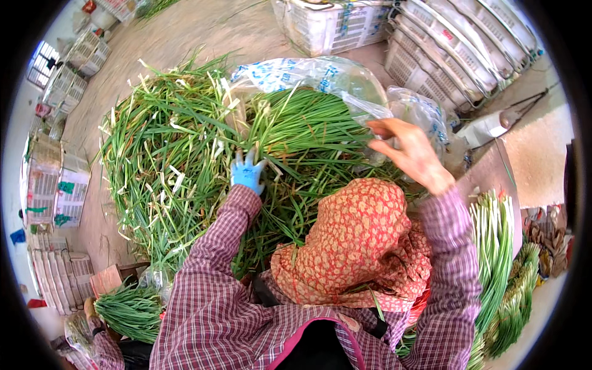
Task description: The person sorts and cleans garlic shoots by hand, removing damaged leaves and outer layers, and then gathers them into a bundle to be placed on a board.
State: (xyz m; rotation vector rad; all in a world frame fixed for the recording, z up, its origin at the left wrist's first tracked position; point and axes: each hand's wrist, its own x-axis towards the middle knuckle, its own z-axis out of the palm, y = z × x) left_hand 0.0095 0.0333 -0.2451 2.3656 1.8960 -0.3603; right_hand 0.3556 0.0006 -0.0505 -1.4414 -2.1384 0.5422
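A wide heap of loose green stalks, chives or scallions, spreads in front of me. On it lies a neater bunch of the greens, pale ends toward the left, leaf tips toward the right. My left hand, in a blue glove, is at the heap just below the pale ends with its fingers spread. Bare and raised, my right hand is by the leaf tips, thumb and fingers apart with nothing visible between them. A clear plastic bag with blue print lies behind and partly around the bunch.
Aligned stalks with white ends lie at my right. White plastic crates stand at the back, in a stack at upper right, and along the left. At lower left, another person's arm is beside more greens.
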